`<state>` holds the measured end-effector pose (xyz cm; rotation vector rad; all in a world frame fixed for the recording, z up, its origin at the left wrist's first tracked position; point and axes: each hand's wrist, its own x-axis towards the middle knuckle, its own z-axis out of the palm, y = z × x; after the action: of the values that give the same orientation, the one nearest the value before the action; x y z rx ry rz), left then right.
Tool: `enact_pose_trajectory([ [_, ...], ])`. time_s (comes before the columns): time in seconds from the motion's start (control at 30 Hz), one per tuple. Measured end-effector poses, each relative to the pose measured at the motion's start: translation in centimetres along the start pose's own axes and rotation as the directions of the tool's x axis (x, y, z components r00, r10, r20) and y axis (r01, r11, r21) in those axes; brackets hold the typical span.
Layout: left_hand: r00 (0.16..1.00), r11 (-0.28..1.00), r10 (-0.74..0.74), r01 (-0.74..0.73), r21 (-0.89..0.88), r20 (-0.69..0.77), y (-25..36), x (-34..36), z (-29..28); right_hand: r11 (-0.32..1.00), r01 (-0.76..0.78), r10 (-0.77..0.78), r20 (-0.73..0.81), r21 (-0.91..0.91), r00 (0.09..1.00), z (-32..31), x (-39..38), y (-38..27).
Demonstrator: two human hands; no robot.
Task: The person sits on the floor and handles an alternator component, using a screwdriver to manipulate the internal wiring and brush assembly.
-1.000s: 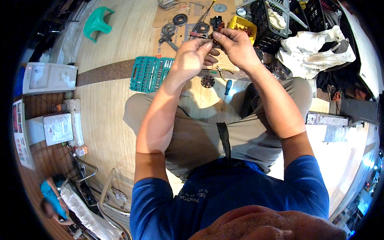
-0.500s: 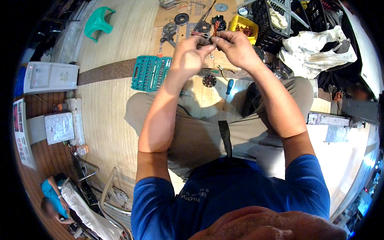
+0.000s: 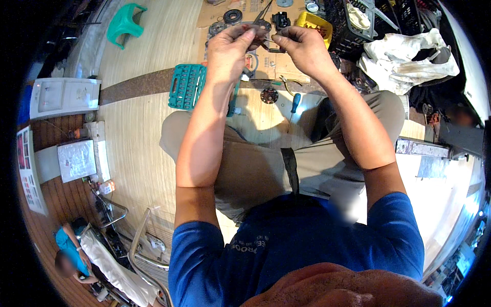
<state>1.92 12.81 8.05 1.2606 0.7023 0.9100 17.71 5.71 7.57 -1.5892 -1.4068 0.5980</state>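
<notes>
My left hand (image 3: 228,51) is closed, its thumb and fingers pinched on something dark that I cannot make out. A little to the right, my right hand (image 3: 306,53) pinches the end of a thin, light, pin-like piece (image 3: 269,40) which points toward the left fingers. Just under the right fingertips shows a dark curved part (image 3: 274,50); whether it is held or lies on the cardboard I cannot tell. Below the hands sit a round dark disc with holes (image 3: 269,95), a blue-handled screwdriver (image 3: 295,104) and pliers with yellowish handles (image 3: 290,85).
Beneath my hands lies a cardboard sheet (image 3: 286,71) bearing a black ring (image 3: 232,16). A teal socket set case (image 3: 186,87) lies left, a yellow bin (image 3: 322,23) and white cloth (image 3: 409,66) right. A green stool (image 3: 124,28) stands far left; a person (image 3: 74,250) sits lower left.
My hands have drawn slightly apart and moved a little farther from me, the left one shifting leftward. The orange-red piece seen upright between them no longer shows there.
</notes>
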Motion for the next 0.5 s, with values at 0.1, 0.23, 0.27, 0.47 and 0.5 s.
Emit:
enact_pose_trajectory([
  [0.1,0.996,0.999,0.046,-0.046,0.0,-0.074,0.1,0.1,0.1,0.957,-0.225,0.234,-0.025,0.184,0.972,0.4,-0.3,-0.5],
  [0.23,0.983,0.986,0.088,-0.109,-0.123,-0.164,-0.5,0.4,0.2,0.748,-0.364,0.374,0.1,0.555,0.922,1.6,-0.9,-1.2],
  [0.27,0.983,0.987,0.089,-0.108,-0.118,-0.159,-0.7,0.4,0.0,0.687,-0.355,0.371,0.114,0.634,0.922,2.3,-1.4,-1.8],
  [0.47,0.987,0.916,0.047,-0.105,-0.388,-0.156,-0.4,0.4,-0.3,0.783,-0.292,0.243,0.163,0.549,0.956,3.1,-1.3,0.2],
  [0.5,0.985,0.929,0.021,-0.083,-0.36,-0.171,-0.3,0.3,-0.5,0.876,-0.248,0.186,0.186,0.413,0.965,2.5,-0.8,0.5],
])
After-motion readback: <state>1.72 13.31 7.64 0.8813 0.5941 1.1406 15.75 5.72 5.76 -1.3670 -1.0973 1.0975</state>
